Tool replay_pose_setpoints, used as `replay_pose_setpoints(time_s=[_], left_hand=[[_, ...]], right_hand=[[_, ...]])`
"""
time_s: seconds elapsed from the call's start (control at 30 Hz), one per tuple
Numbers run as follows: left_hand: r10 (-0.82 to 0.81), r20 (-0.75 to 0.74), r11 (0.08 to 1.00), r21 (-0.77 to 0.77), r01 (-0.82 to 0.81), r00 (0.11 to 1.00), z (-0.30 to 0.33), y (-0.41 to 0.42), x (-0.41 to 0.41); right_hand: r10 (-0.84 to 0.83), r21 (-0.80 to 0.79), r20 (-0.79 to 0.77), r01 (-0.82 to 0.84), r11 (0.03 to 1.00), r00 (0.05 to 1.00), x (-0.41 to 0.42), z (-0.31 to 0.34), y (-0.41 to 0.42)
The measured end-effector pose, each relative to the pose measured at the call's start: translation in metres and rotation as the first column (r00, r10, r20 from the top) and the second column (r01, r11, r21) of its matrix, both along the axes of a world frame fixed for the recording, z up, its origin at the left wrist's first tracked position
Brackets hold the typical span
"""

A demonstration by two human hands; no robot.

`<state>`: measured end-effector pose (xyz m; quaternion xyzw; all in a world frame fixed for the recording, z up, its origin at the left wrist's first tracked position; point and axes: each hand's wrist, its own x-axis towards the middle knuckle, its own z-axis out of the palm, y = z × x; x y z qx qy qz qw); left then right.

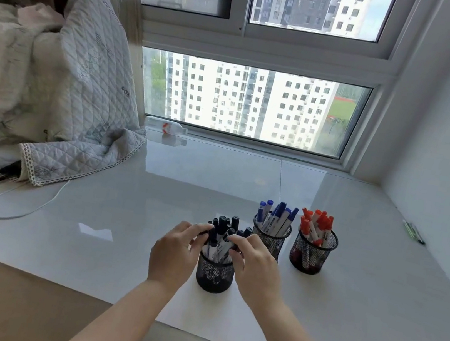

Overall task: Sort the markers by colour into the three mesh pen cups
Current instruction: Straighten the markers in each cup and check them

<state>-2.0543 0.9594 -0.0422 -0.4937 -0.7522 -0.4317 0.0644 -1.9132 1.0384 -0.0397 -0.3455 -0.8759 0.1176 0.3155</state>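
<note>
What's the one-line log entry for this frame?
left hand, right hand: fingers on black markers | blue cup, red cup: filled | none loose

Three mesh cups (214, 274) stand here, one each of black markers (222, 229), blue markers (278, 216) and red markers (316, 223), individual markers too bunched to count.

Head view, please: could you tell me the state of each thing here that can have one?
Black-marker cup: upright, full, caps up.
Blue-marker cup: upright, full, caps up.
Red-marker cup: upright, full, caps up.
Left hand: fingertips touching the black markers.
Right hand: fingertips touching the black markers.
Bottle: lying on its side by the window.
Window: closed.
White cable: looped loose.
</note>
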Motion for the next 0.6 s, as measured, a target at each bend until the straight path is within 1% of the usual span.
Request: replay_pose_setpoints(time_s=[0.1, 0.17, 0.23, 0.33, 0.43, 0.5, 0.6], left_hand=[[0.007, 0.008, 1.000, 0.005, -0.007, 1.000, 0.002, -0.001, -0.002], [0.020, 0.044, 1.000, 0.007, -0.020, 0.999, 0.004, 0.000, -0.002], [0.021, 0.075, 1.000, -0.005, -0.021, 0.997, 0.006, 0.002, -0.003], [0.020, 0.076, 0.999, -0.028, -0.018, 0.997, 0.008, 0.002, -0.003], [0.030, 0.066, 1.000, 0.006, -0.031, 0.997, 0.010, 0.001, -0.004], [-0.008, 0.045, 1.000, 0.021, 0.007, 0.999, 0.010, 0.000, -0.004], [-0.087, -0.044, 0.996, -0.032, 0.086, 0.995, 0.010, 0.000, -0.002]], right_hand=[[0.003, -0.034, 0.027, -0.002, 0.999, 1.000, 0.001, -0.003, 0.001], [0.005, -0.058, 0.030, -0.003, 0.998, 1.000, 0.000, -0.003, 0.002], [0.000, -0.067, 0.034, 0.002, 0.998, 0.999, -0.001, -0.001, 0.003], [-0.008, -0.063, 0.020, 0.010, 0.998, 1.000, 0.000, 0.003, 0.007], [-0.031, -0.050, -0.014, 0.030, 0.998, 0.999, -0.002, 0.010, 0.012], [-0.046, -0.034, -0.010, 0.046, 0.998, 0.999, -0.005, 0.015, 0.014], [-0.086, -0.018, 0.042, 0.087, 0.996, 0.995, -0.012, 0.021, 0.018]])
